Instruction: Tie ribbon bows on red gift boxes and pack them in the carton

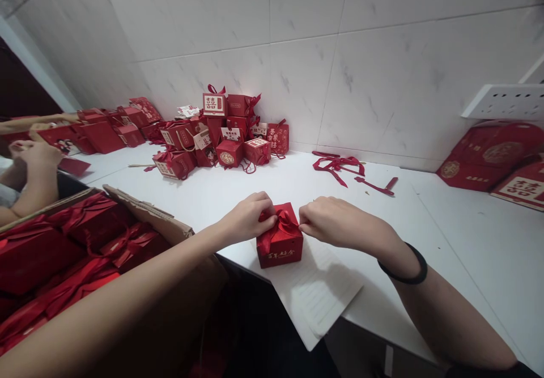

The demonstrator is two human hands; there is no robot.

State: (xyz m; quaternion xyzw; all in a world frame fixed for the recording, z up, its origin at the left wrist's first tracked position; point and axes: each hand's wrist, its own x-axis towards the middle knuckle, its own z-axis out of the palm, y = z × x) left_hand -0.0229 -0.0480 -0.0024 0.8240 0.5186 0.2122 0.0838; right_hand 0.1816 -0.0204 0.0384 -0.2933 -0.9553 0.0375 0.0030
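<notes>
A small red gift box (280, 255) with gold lettering on its front stands near the table's front edge, its lower part by a sheet of lined paper (323, 287). A red ribbon (285, 224) is tied in a bow on its top. My left hand (250, 217) pinches the bow's left side, the fingers closed on the ribbon. At the box's right edge, my right hand (329, 219) is closed with its fingertips at the ribbon's right side; the piece it grips is mostly hidden behind the fingers.
Left of me, a cardboard carton (148, 213) holds several ribboned red boxes. More red boxes (229, 154) are piled against the tiled wall. Loose red ribbons (340, 165) lie farther back. Large red boxes (488, 157) sit under a power strip (505, 101). Another person's hands (38, 154) work at far left.
</notes>
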